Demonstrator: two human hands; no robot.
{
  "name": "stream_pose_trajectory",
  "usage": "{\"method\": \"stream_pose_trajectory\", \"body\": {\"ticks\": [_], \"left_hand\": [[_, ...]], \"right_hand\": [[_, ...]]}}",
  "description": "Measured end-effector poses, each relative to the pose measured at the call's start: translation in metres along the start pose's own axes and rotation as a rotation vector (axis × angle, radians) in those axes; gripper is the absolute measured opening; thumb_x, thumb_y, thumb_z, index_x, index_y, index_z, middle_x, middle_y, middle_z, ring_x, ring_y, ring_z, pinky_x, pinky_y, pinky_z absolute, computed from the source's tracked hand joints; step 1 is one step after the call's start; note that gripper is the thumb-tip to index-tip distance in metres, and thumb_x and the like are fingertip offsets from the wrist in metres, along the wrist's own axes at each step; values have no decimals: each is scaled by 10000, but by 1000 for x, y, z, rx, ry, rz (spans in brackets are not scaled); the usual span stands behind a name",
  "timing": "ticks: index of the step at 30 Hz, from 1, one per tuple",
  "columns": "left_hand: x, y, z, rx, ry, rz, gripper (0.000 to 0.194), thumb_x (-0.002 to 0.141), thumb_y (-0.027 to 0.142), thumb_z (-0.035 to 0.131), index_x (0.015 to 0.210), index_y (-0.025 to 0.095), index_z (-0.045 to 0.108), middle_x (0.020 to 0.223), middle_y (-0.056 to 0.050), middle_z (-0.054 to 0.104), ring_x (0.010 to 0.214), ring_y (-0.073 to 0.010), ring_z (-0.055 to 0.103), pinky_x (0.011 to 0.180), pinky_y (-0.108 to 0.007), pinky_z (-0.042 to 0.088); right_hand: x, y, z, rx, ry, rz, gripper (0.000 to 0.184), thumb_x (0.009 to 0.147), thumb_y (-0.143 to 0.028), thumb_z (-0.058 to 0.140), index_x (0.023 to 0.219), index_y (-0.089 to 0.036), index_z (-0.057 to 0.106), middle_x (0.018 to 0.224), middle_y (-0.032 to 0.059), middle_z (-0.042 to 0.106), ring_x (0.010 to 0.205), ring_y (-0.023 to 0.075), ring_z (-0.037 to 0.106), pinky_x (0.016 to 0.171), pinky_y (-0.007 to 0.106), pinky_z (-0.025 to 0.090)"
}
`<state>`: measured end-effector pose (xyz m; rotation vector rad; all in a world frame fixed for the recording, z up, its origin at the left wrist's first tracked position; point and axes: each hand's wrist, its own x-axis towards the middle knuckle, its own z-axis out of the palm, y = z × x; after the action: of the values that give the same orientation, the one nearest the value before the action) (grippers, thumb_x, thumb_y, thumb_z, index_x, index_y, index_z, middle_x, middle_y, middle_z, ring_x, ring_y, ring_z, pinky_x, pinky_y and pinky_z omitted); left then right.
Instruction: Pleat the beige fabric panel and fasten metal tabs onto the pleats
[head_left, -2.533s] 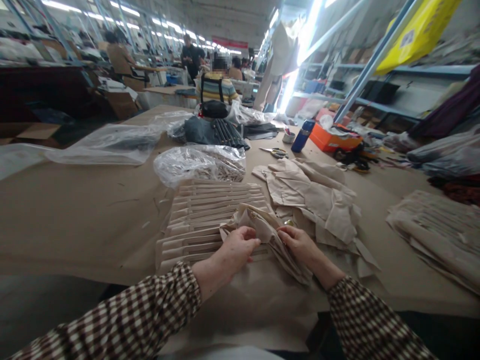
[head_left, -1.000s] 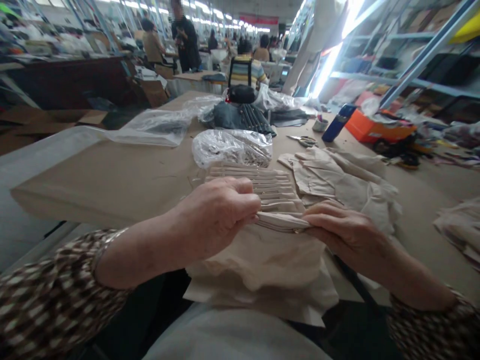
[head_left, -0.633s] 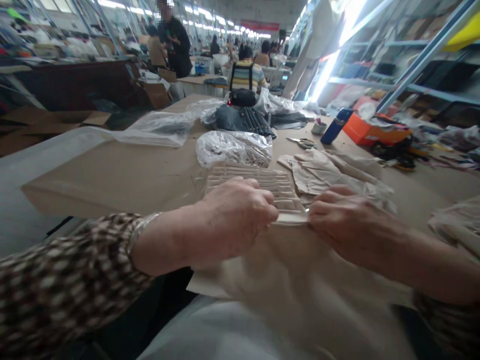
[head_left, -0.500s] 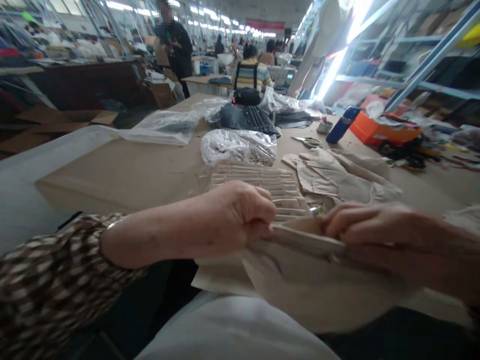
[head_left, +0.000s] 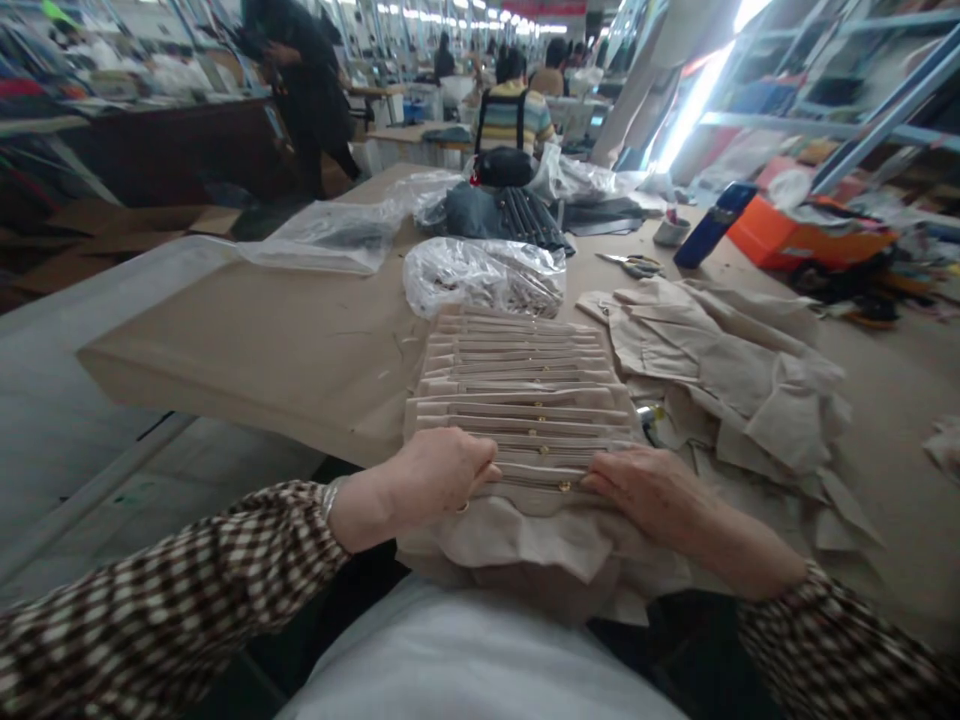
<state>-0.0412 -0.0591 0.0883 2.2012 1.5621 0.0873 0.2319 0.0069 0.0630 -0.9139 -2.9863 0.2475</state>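
A row of overlapping beige fabric pieces with zippers (head_left: 517,365) lies on the table in front of me, small gold-coloured pulls showing along it. At its near end is one beige zippered fabric piece (head_left: 534,498), its loose cloth hanging over the table edge toward my lap. My left hand (head_left: 439,472) pinches the left end of that piece, fingers closed. On the right end, my right hand (head_left: 649,488) grips it with thumb and fingers together. The zipper runs stretched between the two hands.
Loose beige cloth pieces (head_left: 735,350) are heaped at the right. Beyond the row sit a clear plastic bag (head_left: 480,278), scissors (head_left: 634,265), a small cup (head_left: 671,232), a blue upright object (head_left: 716,225) and an orange box (head_left: 802,235). Several people are further back.
Both hands have moved down with the zippered piece, laying it flat at the row's near end. The right hand has come left, and the view has tilted down.
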Motion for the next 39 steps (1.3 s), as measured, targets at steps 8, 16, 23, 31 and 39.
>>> {"method": "stream_pose_trajectory", "body": {"ticks": [8, 16, 23, 31, 39], "left_hand": [[25, -4, 12, 297, -69, -133, 286, 946, 373, 479, 871, 153, 645, 719, -98, 661, 692, -261, 674, 584, -306, 476], [27, 17, 28, 346, 121, 361, 75, 896, 140, 521, 866, 149, 589, 896, -90, 614, 822, -225, 591, 744, -355, 470], [36, 12, 41, 198, 20, 437, 103, 918, 107, 498, 934, 156, 587, 953, -59, 607, 830, -196, 560, 747, -328, 462], [37, 11, 41, 170, 52, 424, 103, 920, 124, 492, 916, 162, 588, 940, -56, 604, 804, -184, 548, 735, -309, 449], [34, 13, 41, 197, 40, 420, 141, 917, 151, 495, 1015, 200, 584, 993, -57, 579, 878, -202, 564, 766, -312, 452]], "right_hand": [[21, 14, 20, -115, 63, -27, 354, 998, -373, 420, 742, -193, 586, 703, 36, 648, 676, 207, 585, 738, 353, 341], [27, 22, 35, -134, 93, 33, 310, 932, -375, 564, 689, -185, 591, 699, 47, 658, 692, 215, 615, 701, 340, 367], [1, -22, -1, 120, 366, -38, 123, 903, -298, 581, 940, -183, 609, 950, 84, 634, 901, 225, 569, 784, 355, 452], [-59, -50, 58, 6, 496, 61, 277, 908, -334, 580, 1109, -143, 579, 1089, 131, 626, 1070, 276, 536, 898, 435, 461], [-58, -64, 45, 36, 361, -176, 247, 894, -56, 438, 926, -177, 651, 1213, 59, 634, 1253, 234, 463, 1075, 391, 375]]}}
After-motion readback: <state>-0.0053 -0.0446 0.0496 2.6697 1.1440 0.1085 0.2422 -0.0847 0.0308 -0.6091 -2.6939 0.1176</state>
